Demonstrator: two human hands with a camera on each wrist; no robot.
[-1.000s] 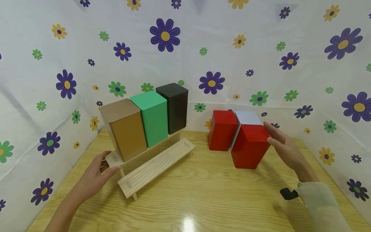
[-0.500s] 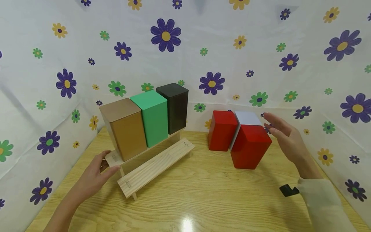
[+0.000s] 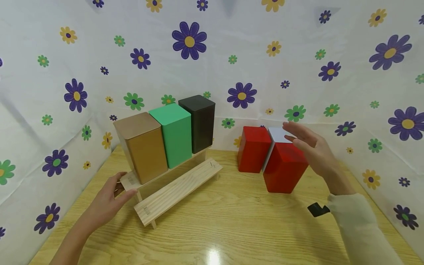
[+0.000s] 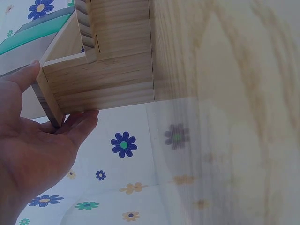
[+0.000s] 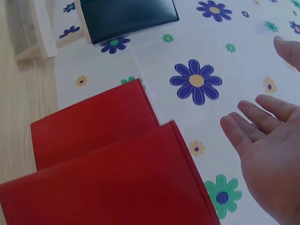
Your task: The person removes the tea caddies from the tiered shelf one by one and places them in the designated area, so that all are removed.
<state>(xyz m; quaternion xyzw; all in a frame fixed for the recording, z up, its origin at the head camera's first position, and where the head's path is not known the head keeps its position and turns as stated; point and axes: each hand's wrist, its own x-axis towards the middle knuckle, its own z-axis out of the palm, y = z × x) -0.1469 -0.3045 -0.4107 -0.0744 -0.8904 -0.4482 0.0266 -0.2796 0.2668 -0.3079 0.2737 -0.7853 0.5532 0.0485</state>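
My left hand [image 3: 107, 200] grips the near end of a two-step wooden stand [image 3: 180, 193]. In the left wrist view the thumb [image 4: 29, 77] lies at the board's top edge and the fingers reach behind and under it. A brown box [image 3: 145, 154], a green box [image 3: 177, 138] and a black box [image 3: 202, 125] stand in a row on the upper step. My right hand [image 3: 316, 152] hovers with extended fingers by the top of the front red box [image 3: 285, 171], holding nothing. A white box [image 3: 278, 133] and another red box [image 3: 253, 151] stand just behind it.
A small black object [image 3: 317, 209] shows beside the right sleeve [image 3: 352, 213]. White cloth [image 3: 218, 22] printed with flowers hangs behind and at both sides of the wooden table [image 3: 218, 221].
The right hand first draws back from the front red box, then comes in leftward over its top and the white box. The left hand, the stand and the boxes stay put.
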